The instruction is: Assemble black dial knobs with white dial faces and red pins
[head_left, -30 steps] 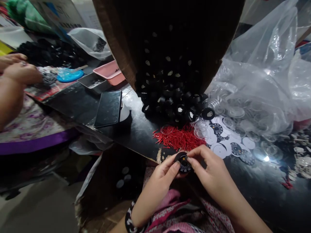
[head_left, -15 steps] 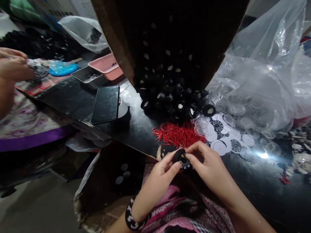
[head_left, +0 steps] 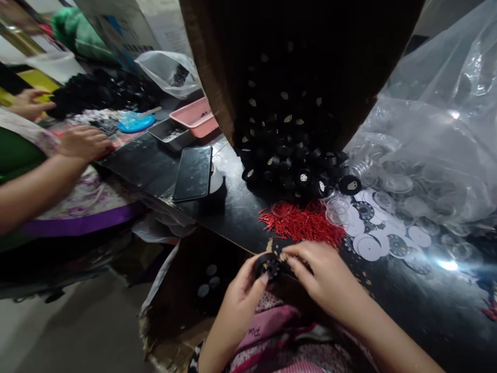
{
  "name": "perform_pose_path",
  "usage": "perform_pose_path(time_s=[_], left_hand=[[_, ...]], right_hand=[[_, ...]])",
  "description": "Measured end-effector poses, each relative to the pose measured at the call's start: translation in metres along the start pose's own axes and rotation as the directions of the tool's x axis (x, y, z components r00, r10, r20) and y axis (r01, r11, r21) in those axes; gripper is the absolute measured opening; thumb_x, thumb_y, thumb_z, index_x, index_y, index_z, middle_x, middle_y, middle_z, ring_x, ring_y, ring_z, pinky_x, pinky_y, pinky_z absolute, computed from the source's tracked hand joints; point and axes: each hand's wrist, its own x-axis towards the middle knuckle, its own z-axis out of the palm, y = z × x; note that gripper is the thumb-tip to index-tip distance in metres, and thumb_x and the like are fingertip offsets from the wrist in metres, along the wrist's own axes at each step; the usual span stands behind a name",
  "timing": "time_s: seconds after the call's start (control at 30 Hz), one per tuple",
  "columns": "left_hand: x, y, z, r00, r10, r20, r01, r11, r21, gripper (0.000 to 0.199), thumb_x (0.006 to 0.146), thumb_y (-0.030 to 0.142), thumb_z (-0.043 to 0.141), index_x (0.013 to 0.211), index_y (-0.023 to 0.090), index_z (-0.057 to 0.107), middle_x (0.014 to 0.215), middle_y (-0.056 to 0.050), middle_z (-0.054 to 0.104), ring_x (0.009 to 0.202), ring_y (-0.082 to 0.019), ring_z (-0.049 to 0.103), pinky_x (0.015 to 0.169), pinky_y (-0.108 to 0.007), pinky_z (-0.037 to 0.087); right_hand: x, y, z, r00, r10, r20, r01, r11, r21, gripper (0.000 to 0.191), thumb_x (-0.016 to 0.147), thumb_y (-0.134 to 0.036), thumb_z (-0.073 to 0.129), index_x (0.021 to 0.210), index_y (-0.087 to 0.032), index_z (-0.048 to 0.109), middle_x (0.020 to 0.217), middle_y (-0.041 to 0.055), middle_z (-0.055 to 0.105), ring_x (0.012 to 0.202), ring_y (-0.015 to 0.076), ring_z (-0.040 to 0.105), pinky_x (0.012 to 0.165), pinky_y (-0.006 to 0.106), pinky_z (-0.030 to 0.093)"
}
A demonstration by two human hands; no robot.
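My left hand (head_left: pixel 237 298) grips a small round black case with a printed dial (head_left: pixel 268 266) between thumb and fingers, above my lap. Just to its right, my right hand (head_left: pixel 320 267) has thumb and forefinger pinched together, apart from the case. Whether something tiny sits in that pinch cannot be made out. Beyond the hands lies a heap of thin red pointers (head_left: pixel 301 223). White and black printed discs (head_left: pixel 368 247) spread to the right of it. Behind the red heap, many black round cases (head_left: pixel 285 166) spill from a tipped carton (head_left: pixel 212 77).
A phone (head_left: pixel 193 173) leans on a white support to the left. Behind it stand a grey tray (head_left: pixel 155 133) and a pink tray (head_left: pixel 190 116). Clear round covers (head_left: pixel 396 184) spill from a plastic bag (head_left: pixel 430 122). An open carton (head_left: pixel 161 321) sits below the table. A co-worker's hand (head_left: pixel 83 142) rests at left.
My right hand has drawn away from the dial case, which my left hand still holds. The view has shifted left, and more of the co-worker now shows.
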Motion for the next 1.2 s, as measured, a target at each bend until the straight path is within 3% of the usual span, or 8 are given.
perform_pose_path(time_s=[0.1, 0.27, 0.5, 0.67, 0.8, 0.97, 1.07, 1.2], left_hand=[[0.001, -0.001, -0.008, 0.996, -0.033, -0.079, 0.025, 0.995, -0.101, 0.034, 0.088, 0.038, 0.063, 0.118, 0.022, 0.063, 0.118, -0.006, 0.069, 0.107, -0.023, 0.065, 0.092, -0.034, 0.054], [0.003, 0.000, -0.003, 0.992, -0.077, -0.102, 0.030, 0.916, -0.401, 0.024, 0.085, 0.032, 0.069, 0.106, 0.022, 0.061, 0.112, -0.004, 0.070, 0.103, -0.020, 0.066, 0.091, -0.032, 0.055], [0.012, 0.013, 0.021, 0.998, -0.024, -0.059, -0.016, 0.804, -0.595, 0.027, 0.090, 0.030, 0.063, 0.115, 0.021, 0.060, 0.120, -0.006, 0.069, 0.121, -0.021, 0.060, 0.107, -0.035, 0.047], [0.015, 0.016, 0.031, 0.999, -0.037, -0.034, 0.008, 0.777, -0.629, 0.022, 0.091, 0.028, 0.061, 0.111, 0.019, 0.063, 0.116, -0.007, 0.071, 0.119, -0.021, 0.062, 0.107, -0.036, 0.048], [0.012, 0.020, 0.030, 0.999, -0.046, 0.008, 0.040, 0.765, -0.643, 0.027, 0.092, 0.031, 0.060, 0.116, 0.019, 0.061, 0.116, -0.009, 0.072, 0.113, -0.021, 0.066, 0.106, -0.035, 0.048], [0.016, 0.018, 0.035, 0.999, -0.051, -0.006, 0.041, 0.867, -0.496, 0.044, 0.091, 0.035, 0.061, 0.134, 0.030, 0.050, 0.118, -0.003, 0.071, 0.108, -0.017, 0.067, 0.102, -0.031, 0.049], [0.019, 0.012, 0.044, 0.999, -0.029, 0.038, 0.041, 0.925, -0.377, 0.034, 0.089, 0.035, 0.063, 0.122, 0.029, 0.058, 0.120, -0.001, 0.068, 0.115, -0.018, 0.062, 0.103, -0.029, 0.046], [0.017, 0.014, 0.052, 0.997, 0.078, -0.001, -0.077, 0.980, -0.182, 0.025, 0.090, 0.035, 0.061, 0.115, 0.028, 0.061, 0.117, 0.000, 0.067, 0.113, -0.018, 0.062, 0.103, -0.029, 0.045]], right_hand=[[0.026, -0.003, 0.003, 1.000, 0.005, -0.017, -0.013, 0.888, -0.459, 0.006, 0.090, -0.010, 0.069, 0.090, -0.016, 0.067, 0.089, 0.0096, 0.065, 0.088, 0.0325, 0.056, 0.078, 0.045, 0.039], [0.044, -0.005, 0.011, 1.000, -0.007, -0.015, -0.003, 0.799, -0.602, 0.004, 0.090, -0.012, 0.070, 0.089, -0.013, 0.066, 0.090, 0.0138, 0.064, 0.087, 0.0340, 0.055, 0.076, 0.045, 0.037], [0.027, -0.003, 0.010, 0.998, -0.035, -0.057, 0.004, 0.884, -0.468, 0.015, 0.090, -0.012, 0.073, 0.081, -0.016, 0.061, 0.083, 0.0055, 0.064, 0.081, 0.0263, 0.057, 0.075, 0.038, 0.034], [0.009, 0.007, 0.008, 0.987, -0.070, -0.144, 0.018, 0.941, -0.338, 0.019, 0.087, -0.012, 0.079, 0.084, -0.017, 0.061, 0.086, 0.0045, 0.062, 0.082, 0.0261, 0.054, 0.076, 0.037, 0.031], [0.000, 0.009, 0.001, 0.976, -0.091, -0.200, 0.049, 0.977, -0.208, 0.017, 0.092, -0.011, 0.067, 0.080, -0.018, 0.058, 0.082, 0.0038, 0.060, 0.078, 0.0250, 0.051, 0.075, 0.037, 0.030], [-0.006, 0.001, -0.005, 0.974, -0.063, -0.216, 0.099, 0.983, 0.158, 0.014, 0.097, -0.013, 0.050, 0.086, -0.019, 0.058, 0.087, 0.0032, 0.059, 0.080, 0.0231, 0.053, 0.076, 0.036, 0.031], [-0.010, -0.001, -0.006, 0.979, -0.041, -0.202, 0.064, 0.992, 0.110, 0.015, 0.096, -0.013, 0.047, 0.089, -0.018, 0.059, 0.087, 0.0051, 0.058, 0.081, 0.0246, 0.052, 0.075, 0.037, 0.031], [-0.016, 0.000, -0.008, 0.983, -0.008, -0.184, 0.018, 0.998, 0.052, 0.015, 0.095, -0.011, 0.045, 0.088, -0.018, 0.057, 0.088, 0.0058, 0.058, 0.082, 0.0252, 0.053, 0.077, 0.039, 0.030]])
